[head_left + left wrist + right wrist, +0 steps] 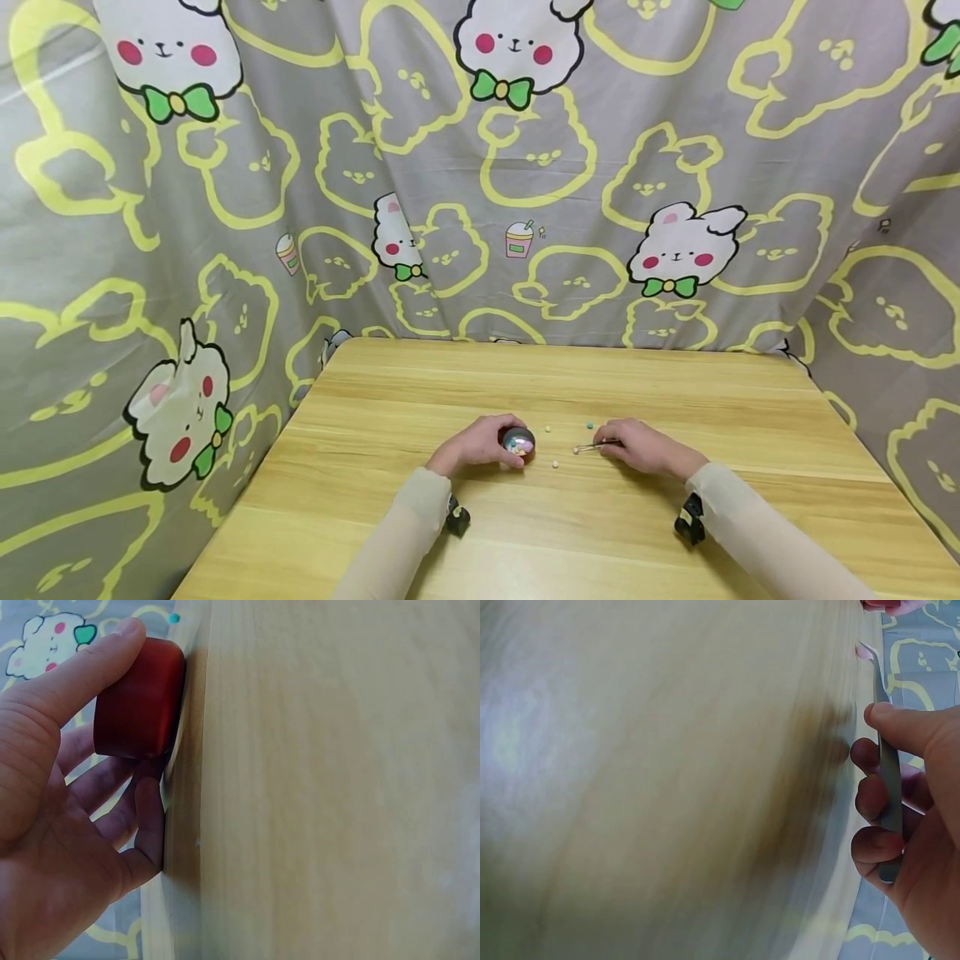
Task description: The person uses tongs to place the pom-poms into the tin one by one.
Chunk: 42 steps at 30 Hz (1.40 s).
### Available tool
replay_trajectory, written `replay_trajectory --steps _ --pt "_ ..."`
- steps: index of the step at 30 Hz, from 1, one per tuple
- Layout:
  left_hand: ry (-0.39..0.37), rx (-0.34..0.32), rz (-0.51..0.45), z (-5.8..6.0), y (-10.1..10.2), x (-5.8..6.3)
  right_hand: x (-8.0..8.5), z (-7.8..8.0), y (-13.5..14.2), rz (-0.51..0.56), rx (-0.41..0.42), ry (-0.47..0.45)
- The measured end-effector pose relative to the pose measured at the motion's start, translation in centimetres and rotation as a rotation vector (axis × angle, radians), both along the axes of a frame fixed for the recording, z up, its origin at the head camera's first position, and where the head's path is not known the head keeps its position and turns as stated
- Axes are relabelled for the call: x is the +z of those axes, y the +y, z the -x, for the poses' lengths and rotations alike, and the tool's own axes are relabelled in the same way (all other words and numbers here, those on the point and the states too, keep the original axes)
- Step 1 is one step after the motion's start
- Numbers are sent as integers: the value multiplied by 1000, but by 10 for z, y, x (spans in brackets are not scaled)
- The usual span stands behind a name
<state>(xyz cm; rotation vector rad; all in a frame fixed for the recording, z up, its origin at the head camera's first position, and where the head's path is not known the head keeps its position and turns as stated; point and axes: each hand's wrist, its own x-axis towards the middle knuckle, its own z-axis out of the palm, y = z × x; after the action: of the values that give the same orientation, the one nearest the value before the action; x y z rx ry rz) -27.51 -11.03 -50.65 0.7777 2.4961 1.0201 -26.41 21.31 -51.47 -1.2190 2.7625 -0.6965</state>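
My left hand (483, 442) holds a small round red tin (141, 701) upright on the table, thumb on one side and fingers curled around the other. Seen from above, the tin's inside is shiny, with several small coloured beads (520, 447) in it. To the right, my right hand (637, 446) grips metal tweezers (888, 780) with curved tips, pointed toward the tin. A pink bead (864, 652) sits at the tweezer tips, low over the table. Loose on the wood lie a yellow bead (547, 429), a teal bead (590, 426) and a pale bead (555, 464).
The wooden table (570, 533) extends around both hands. Behind it and along its sides hangs a grey curtain (480, 175) with cartoon prints. A black wrist device (690, 521) hangs under the right forearm, another black wrist device (457, 517) under the left.
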Motion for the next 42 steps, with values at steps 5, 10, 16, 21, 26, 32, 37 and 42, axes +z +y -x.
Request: replay_trajectory --steps 5,10,16,21,26,32,37,42 --pt "-4 0 -1 0 0 0 -3 2 3 18 1 20" --pt "-8 -3 0 -1 0 1 1 2 5 12 -26 -9" --pt "-5 -5 3 -1 -1 0 10 0 5 16 -40 2" --pt "-4 -6 -5 0 -1 0 12 1 4 27 -26 39" --pt "-7 -4 -9 -1 0 0 15 1 2 40 -18 72" --pt "-4 0 -2 -2 0 -1 17 1 1 52 -14 102" --pt "-5 -3 -5 -2 1 1 19 2 0 70 5 127" --pt "-4 -5 -3 -1 1 2 21 2 -2 73 11 130"
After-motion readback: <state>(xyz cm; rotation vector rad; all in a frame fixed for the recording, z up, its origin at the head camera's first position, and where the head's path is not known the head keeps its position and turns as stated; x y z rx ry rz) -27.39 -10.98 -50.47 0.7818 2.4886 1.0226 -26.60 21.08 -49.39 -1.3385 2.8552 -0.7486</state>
